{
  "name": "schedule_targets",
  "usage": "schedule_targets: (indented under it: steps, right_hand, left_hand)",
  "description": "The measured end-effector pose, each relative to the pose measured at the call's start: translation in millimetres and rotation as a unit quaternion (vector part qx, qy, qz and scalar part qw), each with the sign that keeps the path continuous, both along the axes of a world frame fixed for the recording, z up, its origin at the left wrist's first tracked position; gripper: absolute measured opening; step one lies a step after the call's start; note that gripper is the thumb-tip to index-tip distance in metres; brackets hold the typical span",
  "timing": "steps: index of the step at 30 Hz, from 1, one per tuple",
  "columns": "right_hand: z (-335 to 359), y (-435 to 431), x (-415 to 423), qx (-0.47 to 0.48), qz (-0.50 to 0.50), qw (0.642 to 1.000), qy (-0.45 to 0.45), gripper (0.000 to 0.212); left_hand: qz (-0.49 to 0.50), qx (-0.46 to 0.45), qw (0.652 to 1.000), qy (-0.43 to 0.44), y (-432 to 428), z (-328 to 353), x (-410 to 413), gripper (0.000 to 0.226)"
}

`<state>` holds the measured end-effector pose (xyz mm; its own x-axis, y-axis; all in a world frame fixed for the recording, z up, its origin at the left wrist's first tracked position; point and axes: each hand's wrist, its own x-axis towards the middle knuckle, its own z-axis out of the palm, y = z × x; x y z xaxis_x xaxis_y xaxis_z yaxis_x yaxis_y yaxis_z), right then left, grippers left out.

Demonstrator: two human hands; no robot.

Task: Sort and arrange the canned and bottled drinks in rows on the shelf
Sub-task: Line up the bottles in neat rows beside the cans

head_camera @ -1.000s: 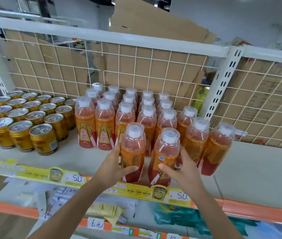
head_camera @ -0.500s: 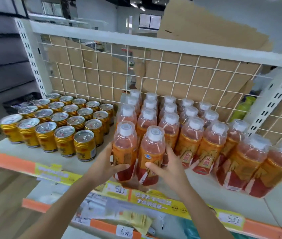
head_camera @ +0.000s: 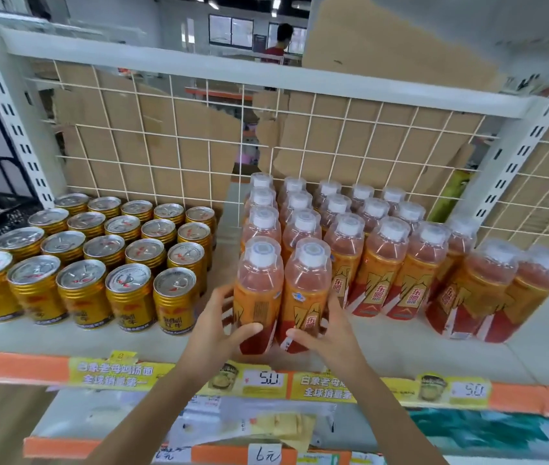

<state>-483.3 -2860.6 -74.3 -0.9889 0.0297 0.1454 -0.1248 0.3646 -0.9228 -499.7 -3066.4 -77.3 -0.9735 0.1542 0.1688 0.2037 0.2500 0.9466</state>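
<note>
- two orange bottles stand under my hands near the front edge of the shelf: the left bottle and the right bottle, both upright and touching side by side.
- the left hand is curled round the left bottle low down, with the thumb across the red band in front and the fingers behind.
- the right hand wraps the right bottle the same way, thumb at the label's lower edge.
- a second ago i had this pair out in front of the middle of the bottle block. now it heads the block's two leftmost columns, close against the bottles behind.
- both grips look the same as half a second ago; neither hand has let go.
- the gold cans stand in rows to the left of the pair, with a strip of bare shelf between. their rows look unchanged.
- the bottles at the block's far right end are blurred, so i cannot tell how they stand.
- the wire grid backs the shelf, with cardboard behind it.
- a yellow price strip runs along the front edge, below my wrists.
- my view has swung left since the earlier frames, and a person in red now shows beyond the top rail.
</note>
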Motion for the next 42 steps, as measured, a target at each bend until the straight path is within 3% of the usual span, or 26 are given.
schedule_targets:
  steps: [3, 8, 13, 18, 24, 28, 33, 39, 42]
  right_hand:
    - [-3.2, -2.0, -0.2, -0.014, -0.025, 1.0, 0.001, 0.08]
    - [-9.9, -8.3, 5.3, -0.045, -0.048, 0.998, 0.006, 0.084]
    - [-15.2, -10.1, 9.4, -0.05, -0.068, 0.996, 0.005, 0.087]
    - [-20.7, -10.0, 6.6, -0.065, -0.071, 0.995, 0.008, 0.077]
    - [-23.1, -11.3, 9.7, -0.058, -0.079, 0.995, 0.008, 0.084]
    - [-23.6, -13.5, 10.0, -0.074, -0.079, 0.994, 0.015, 0.083]
    - [-21.3, -16.0, 9.7, -0.047, -0.08, 0.995, 0.02, 0.103]
    - [-23.7, -14.2, 0.9, -0.012, -0.078, 0.997, 0.0, 0.074]
    - [-23.8, -14.3, -1.0, 0.003, -0.076, 0.997, -0.005, 0.072]
  left_hand:
    - [0.016, 0.011, 1.0, 0.007, 6.6, -3.8, 2.6, 0.089]
    - [0.101, -0.03, 0.992, 0.072, 20.2, -4.9, 4.6, 0.081]
    - [0.029, 0.005, 0.999, 0.043, 8.5, -11.3, -0.1, 0.073]
    - [-0.072, 0.091, 0.993, 0.003, -5.2, -7.8, 3.9, 0.08]
    - [0.055, -0.015, 0.997, 0.044, 16.2, -11.9, 7.4, 0.085]
    - [0.012, 0.014, 1.0, 0.021, 8.0, -13.4, -0.4, 0.074]
    - [-0.013, 0.021, 0.999, 0.037, -0.1, -12.2, -2.0, 0.075]
    - [-0.096, 0.063, 0.993, 0.004, -4.0, -12.5, -6.6, 0.079]
    - [-0.116, 0.062, 0.991, -0.017, -1.9, -15.2, -7.5, 0.074]
